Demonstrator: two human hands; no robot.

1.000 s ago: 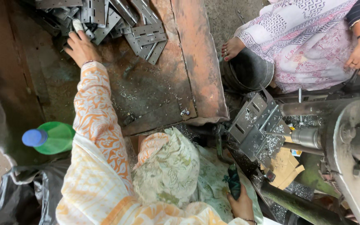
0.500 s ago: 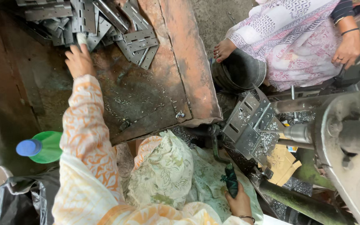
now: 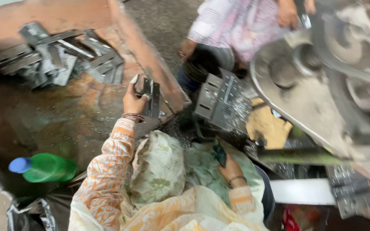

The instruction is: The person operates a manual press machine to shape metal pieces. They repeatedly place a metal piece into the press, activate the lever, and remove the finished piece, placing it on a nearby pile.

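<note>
A big grey machine [image 3: 322, 90] with a round wheel-like housing fills the right side of the view, blurred, and to its left lies the broad rusty metal surface [image 3: 65, 115], brown and worn, tilted across the upper left. At the far end of that surface sits a heap of grey metal hinges [image 3: 56, 60], jumbled flat pieces lying over one another. Across from the wearer, at the top, another person in a pale patterned garment [image 3: 236, 30] sits just beside the machine, one of their hands resting on a dark bucket [image 3: 202, 68]. A perforated grey metal block [image 3: 221, 100] stands at the machine's near edge, with a scrap of brown cardboard [image 3: 266, 126] just right of it. On the wearer's lap lies a pale floral cloth [image 3: 159, 167]. Low on the left a green plastic bottle [image 3: 48, 168] with a blue cap lies on its side, near a black plastic bag [image 3: 26, 214]. The left hand [image 3: 134, 100], sleeved in orange and white, is closed on a single metal hinge [image 3: 152, 97], lifting it upright above the surface near its right rim, well apart from the heap. The right hand [image 3: 230, 169] rests on the lap, fingers wrapped around a dark green handle [image 3: 219, 152].
</note>
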